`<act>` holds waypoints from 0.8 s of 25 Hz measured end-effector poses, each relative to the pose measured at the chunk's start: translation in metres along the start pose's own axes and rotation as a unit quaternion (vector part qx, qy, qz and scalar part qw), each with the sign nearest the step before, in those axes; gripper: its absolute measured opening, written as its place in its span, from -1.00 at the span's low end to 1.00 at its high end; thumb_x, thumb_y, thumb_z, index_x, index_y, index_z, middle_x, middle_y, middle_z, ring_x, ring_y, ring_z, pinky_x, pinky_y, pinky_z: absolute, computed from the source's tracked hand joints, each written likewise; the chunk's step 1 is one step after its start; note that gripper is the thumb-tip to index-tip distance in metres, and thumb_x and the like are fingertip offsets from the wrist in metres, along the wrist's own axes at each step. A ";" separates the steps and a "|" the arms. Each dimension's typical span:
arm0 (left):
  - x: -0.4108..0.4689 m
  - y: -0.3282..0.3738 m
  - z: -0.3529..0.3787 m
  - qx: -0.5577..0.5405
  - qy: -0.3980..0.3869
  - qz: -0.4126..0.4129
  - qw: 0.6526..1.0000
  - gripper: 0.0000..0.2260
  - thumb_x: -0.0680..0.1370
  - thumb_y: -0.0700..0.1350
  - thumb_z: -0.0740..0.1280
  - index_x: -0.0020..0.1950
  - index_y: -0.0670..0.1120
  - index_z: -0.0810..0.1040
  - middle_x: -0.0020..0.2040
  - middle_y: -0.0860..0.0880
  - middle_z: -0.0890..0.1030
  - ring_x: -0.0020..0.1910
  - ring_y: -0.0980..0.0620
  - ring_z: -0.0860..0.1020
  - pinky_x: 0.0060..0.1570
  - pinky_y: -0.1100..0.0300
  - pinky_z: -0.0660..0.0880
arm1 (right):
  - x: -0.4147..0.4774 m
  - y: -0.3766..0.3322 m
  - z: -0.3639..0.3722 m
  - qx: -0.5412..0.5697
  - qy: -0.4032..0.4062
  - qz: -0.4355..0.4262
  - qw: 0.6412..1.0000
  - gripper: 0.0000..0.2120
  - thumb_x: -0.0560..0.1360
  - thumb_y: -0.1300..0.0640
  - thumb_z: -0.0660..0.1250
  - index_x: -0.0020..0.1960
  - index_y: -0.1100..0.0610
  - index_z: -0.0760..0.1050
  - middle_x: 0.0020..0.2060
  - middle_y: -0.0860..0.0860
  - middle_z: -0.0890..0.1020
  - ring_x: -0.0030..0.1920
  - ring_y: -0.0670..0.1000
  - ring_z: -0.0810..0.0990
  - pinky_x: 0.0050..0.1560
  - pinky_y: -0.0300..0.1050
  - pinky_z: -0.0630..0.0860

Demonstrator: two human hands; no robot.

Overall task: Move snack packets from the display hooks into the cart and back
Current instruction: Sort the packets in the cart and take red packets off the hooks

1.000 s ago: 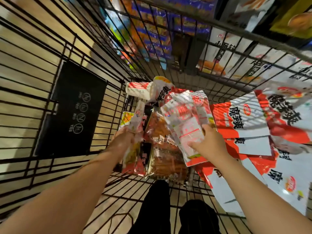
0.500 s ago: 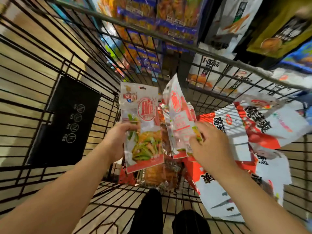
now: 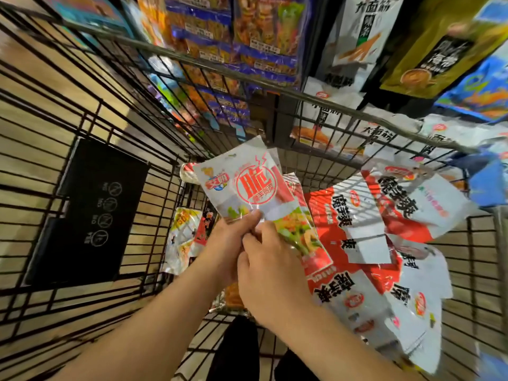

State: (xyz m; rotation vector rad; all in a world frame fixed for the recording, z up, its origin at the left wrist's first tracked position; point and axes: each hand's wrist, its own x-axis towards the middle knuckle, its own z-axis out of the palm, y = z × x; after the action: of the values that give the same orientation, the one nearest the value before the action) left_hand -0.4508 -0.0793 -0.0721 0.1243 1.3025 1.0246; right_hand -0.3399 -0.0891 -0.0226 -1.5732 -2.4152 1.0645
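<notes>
Together now, left grip (image 3: 228, 243) and right grip (image 3: 272, 273) pinch snack packets (image 3: 253, 188) fanning above them.

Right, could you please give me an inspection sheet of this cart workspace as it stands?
Surface: wire cart, with packets lying on its floor.
Job's things: held packets, white and red, above the pile; large red-and-white packets piled on the right; yellow packet at left.
Clutter: black sign on the cart's left wall.
Grips: left hand and right hand both grip the held packets.
Cables: nothing seen.
Surroundings: display packets hanging beyond the cart; wood-look floor.
</notes>
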 end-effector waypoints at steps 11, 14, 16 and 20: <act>0.000 0.024 -0.057 0.038 -0.011 -0.014 0.999 -0.60 0.52 -0.09 0.49 0.34 -0.14 0.58 0.25 -0.27 0.66 0.19 -0.30 0.66 0.25 -0.27 0.55 | 0.017 0.063 0.012 0.351 -0.113 0.224 0.902 -0.47 0.57 -0.30 0.22 0.44 -0.05 0.42 0.23 -0.18 0.59 0.29 -0.06 0.55 0.28 -0.04 0.49; 0.002 0.019 -0.056 0.056 -0.003 -0.028 0.998 -0.47 0.42 -0.17 0.56 0.36 -0.13 0.52 0.22 -0.26 0.68 0.15 -0.30 0.68 0.17 -0.29 0.60 | 0.012 0.059 0.028 0.388 -0.064 0.251 0.885 -0.54 0.65 -0.16 0.19 0.50 -0.02 0.35 0.31 -0.31 0.47 0.30 -0.22 0.45 0.38 -0.09 0.37; 0.003 0.016 -0.060 0.071 -0.008 -0.046 0.996 -0.43 0.38 -0.19 0.56 0.37 -0.09 0.50 0.20 -0.22 0.70 0.14 -0.30 0.69 0.15 -0.31 0.60 | 0.010 0.059 0.032 0.379 -0.063 0.256 0.887 -0.57 0.66 -0.13 0.20 0.49 -0.06 0.35 0.27 -0.35 0.47 0.33 -0.20 0.42 0.36 -0.10 0.38; 0.006 0.024 -0.092 0.125 0.016 -0.041 0.991 -0.49 0.35 -0.13 0.61 0.28 -0.07 0.58 0.12 -0.17 0.74 0.06 -0.26 0.73 -0.05 -0.16 0.68 | 0.021 0.077 0.033 0.328 -0.076 0.241 0.910 -0.89 0.61 -0.16 0.28 0.11 -0.22 0.51 0.00 -0.27 0.65 0.09 -0.17 0.62 0.03 -0.22 0.52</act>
State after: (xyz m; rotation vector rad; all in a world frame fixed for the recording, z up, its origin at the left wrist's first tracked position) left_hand -0.5414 -0.1027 -0.0917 0.2435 1.4508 0.7926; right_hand -0.3029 -0.0702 -0.0984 -1.8725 -1.4590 1.8804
